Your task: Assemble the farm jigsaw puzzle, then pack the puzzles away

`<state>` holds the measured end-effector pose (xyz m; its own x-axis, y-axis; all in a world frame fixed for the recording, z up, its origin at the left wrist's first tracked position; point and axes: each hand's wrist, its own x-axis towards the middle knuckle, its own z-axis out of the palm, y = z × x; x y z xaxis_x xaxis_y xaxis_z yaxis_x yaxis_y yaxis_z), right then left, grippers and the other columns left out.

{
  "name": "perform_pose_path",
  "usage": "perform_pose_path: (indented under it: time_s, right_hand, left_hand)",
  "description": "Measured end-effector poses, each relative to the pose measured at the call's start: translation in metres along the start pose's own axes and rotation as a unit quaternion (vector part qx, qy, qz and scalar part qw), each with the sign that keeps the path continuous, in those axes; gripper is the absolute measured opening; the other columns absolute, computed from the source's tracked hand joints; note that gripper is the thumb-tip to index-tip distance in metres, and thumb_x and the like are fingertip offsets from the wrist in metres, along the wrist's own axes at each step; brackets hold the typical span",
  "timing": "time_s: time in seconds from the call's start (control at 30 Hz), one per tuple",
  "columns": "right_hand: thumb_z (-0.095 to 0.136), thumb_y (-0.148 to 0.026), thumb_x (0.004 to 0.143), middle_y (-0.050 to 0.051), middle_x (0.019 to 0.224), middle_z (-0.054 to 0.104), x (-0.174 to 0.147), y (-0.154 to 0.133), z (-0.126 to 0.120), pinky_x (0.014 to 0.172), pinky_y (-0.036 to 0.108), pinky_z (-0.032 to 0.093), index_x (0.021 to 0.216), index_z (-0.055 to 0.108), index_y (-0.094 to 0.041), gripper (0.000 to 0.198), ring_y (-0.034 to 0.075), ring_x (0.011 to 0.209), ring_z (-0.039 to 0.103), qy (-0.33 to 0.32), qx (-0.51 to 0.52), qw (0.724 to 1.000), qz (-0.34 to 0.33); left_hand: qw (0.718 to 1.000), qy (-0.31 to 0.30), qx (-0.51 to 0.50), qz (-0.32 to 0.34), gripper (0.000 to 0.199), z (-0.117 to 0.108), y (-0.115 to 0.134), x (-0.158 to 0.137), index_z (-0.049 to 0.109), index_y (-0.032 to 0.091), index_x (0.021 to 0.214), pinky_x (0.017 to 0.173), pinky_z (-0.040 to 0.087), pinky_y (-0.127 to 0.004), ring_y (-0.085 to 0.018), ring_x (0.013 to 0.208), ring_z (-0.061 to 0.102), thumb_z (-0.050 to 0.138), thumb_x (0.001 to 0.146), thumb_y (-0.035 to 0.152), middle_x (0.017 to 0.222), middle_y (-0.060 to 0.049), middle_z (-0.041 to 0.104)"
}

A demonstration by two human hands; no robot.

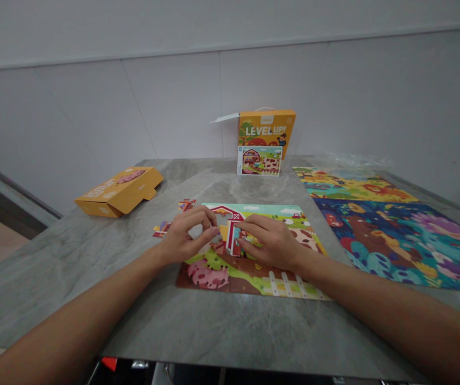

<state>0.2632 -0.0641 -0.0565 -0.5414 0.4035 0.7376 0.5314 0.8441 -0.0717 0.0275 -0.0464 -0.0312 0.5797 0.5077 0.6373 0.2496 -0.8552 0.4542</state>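
Note:
A farm jigsaw puzzle (209, 275) with a red barn, a pig and a fence lies mostly assembled on the grey table. My left hand (192, 230) is over its left part, thumb and fingertips pinched together above the barn; whatever is between them is hidden. From the other side, my right hand (272, 240) has its fingertips on a red-and-white puzzle piece (233, 239) at the barn's middle. Left of the puzzle lie a loose puzzle piece (187, 204) and another loose piece (161, 229), partly behind my left hand.
An opened yellow box (119, 190) lies at the left. At the back, a farm picture card (259, 161) leans against an upright orange box (267, 125). Two more assembled puzzles, a yellow one (345, 184) and a dark blue one (398, 240), cover the right side, near clear plastic wrap (353, 159).

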Motion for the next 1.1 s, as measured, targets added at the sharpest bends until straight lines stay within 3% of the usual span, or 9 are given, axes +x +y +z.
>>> perform_pose_path:
  time_s: [0.07, 0.17, 0.23, 0.33, 0.5, 0.63, 0.87, 1.0, 1.1]
  right_hand:
    - [0.054, -0.024, 0.086, 0.011, 0.095, 0.067, 0.000, 0.000, 0.000, 0.074, 0.034, 0.054, 0.110, 0.063, -0.015, 0.027, 0.021, 0.084, 0.064, -0.009, 0.003, 1.000, -0.005]
    - [0.054, -0.023, 0.085, 0.011, 0.097, 0.067, 0.000, 0.000, -0.001, 0.074, 0.034, 0.054, 0.111, 0.062, -0.014, 0.029, 0.021, 0.086, 0.064, -0.016, 0.005, 1.000, -0.013]
    - [0.055, -0.022, 0.085, 0.011, 0.096, 0.067, 0.000, 0.001, -0.001, 0.073, 0.033, 0.054, 0.110, 0.063, -0.014, 0.028, 0.020, 0.084, 0.064, -0.016, 0.005, 1.000, -0.017]
    - [0.055, -0.025, 0.086, 0.010, 0.091, 0.067, -0.001, 0.002, 0.001, 0.071, 0.033, 0.053, 0.108, 0.064, -0.015, 0.025, 0.020, 0.081, 0.063, -0.010, 0.002, 1.000, -0.002]
    - [0.052, -0.020, 0.089, 0.009, 0.088, 0.066, -0.002, 0.005, 0.001, 0.069, 0.032, 0.051, 0.099, 0.066, -0.016, 0.018, 0.019, 0.078, 0.062, -0.009, 0.019, 0.999, 0.028]
    - [0.047, -0.015, 0.087, 0.010, 0.092, 0.065, -0.002, 0.004, -0.001, 0.071, 0.034, 0.051, 0.105, 0.063, -0.015, 0.023, 0.020, 0.082, 0.061, -0.031, 0.049, 0.998, 0.021]
    - [0.048, -0.019, 0.090, 0.007, 0.083, 0.066, 0.000, 0.002, -0.002, 0.066, 0.029, 0.046, 0.095, 0.060, -0.015, 0.014, 0.017, 0.074, 0.059, -0.047, 0.050, 0.997, 0.038]
    - [0.046, -0.021, 0.091, 0.006, 0.077, 0.064, 0.000, 0.002, -0.002, 0.061, 0.028, 0.043, 0.090, 0.060, -0.015, 0.015, 0.017, 0.068, 0.057, -0.045, 0.044, 0.997, 0.048]
    - [0.048, -0.021, 0.091, 0.007, 0.079, 0.064, 0.000, 0.002, -0.002, 0.063, 0.028, 0.043, 0.092, 0.060, -0.014, 0.014, 0.017, 0.070, 0.058, -0.047, 0.050, 0.996, 0.051]
  left_hand:
    - [1.000, 0.006, -0.014, -0.026, 0.006, 0.002, -0.001, -0.002, 0.056, 0.017, 0.085, 0.071, 0.047, -0.029, -0.014, 0.075, 0.057, 0.056, 0.086, 0.022, 0.082, -0.004, 0.062]
    - [0.997, -0.038, -0.049, -0.056, 0.029, 0.006, -0.003, -0.004, 0.057, 0.017, 0.115, 0.074, 0.048, -0.029, -0.014, 0.081, 0.058, 0.056, 0.087, 0.024, 0.095, -0.006, 0.065]
    - [0.990, -0.082, -0.082, -0.082, 0.036, 0.009, -0.003, -0.005, 0.055, 0.019, 0.123, 0.074, 0.049, -0.030, -0.015, 0.083, 0.059, 0.056, 0.088, 0.026, 0.103, -0.008, 0.066]
    - [0.979, -0.098, -0.128, -0.123, 0.035, 0.010, -0.004, -0.005, 0.057, 0.018, 0.121, 0.072, 0.049, -0.031, -0.016, 0.082, 0.061, 0.057, 0.088, 0.027, 0.102, -0.008, 0.067]
    - [0.959, -0.068, -0.201, -0.189, 0.035, 0.011, -0.005, -0.004, 0.051, 0.014, 0.113, 0.063, 0.047, -0.025, -0.012, 0.069, 0.061, 0.065, 0.083, 0.025, 0.078, -0.002, 0.067]
    - [0.944, -0.027, -0.230, -0.236, 0.033, 0.015, -0.006, -0.003, 0.043, 0.019, 0.096, 0.053, 0.043, -0.020, -0.010, 0.061, 0.059, 0.069, 0.078, 0.028, 0.076, 0.001, 0.066]
    - [0.938, -0.051, -0.230, -0.255, 0.027, 0.019, -0.008, -0.005, 0.040, 0.020, 0.084, 0.045, 0.033, -0.017, -0.007, 0.049, 0.050, 0.063, 0.083, 0.033, 0.060, 0.007, 0.054]
    - [0.930, -0.063, -0.267, -0.245, 0.022, 0.017, -0.005, -0.005, 0.043, 0.019, 0.101, 0.042, 0.027, -0.017, -0.005, 0.044, 0.039, 0.054, 0.090, 0.035, 0.060, 0.007, 0.053]
    - [0.942, -0.083, -0.242, -0.215, 0.030, 0.014, -0.004, -0.004, 0.048, 0.017, 0.114, 0.043, 0.028, -0.018, -0.006, 0.047, 0.041, 0.054, 0.089, 0.034, 0.059, 0.007, 0.051]
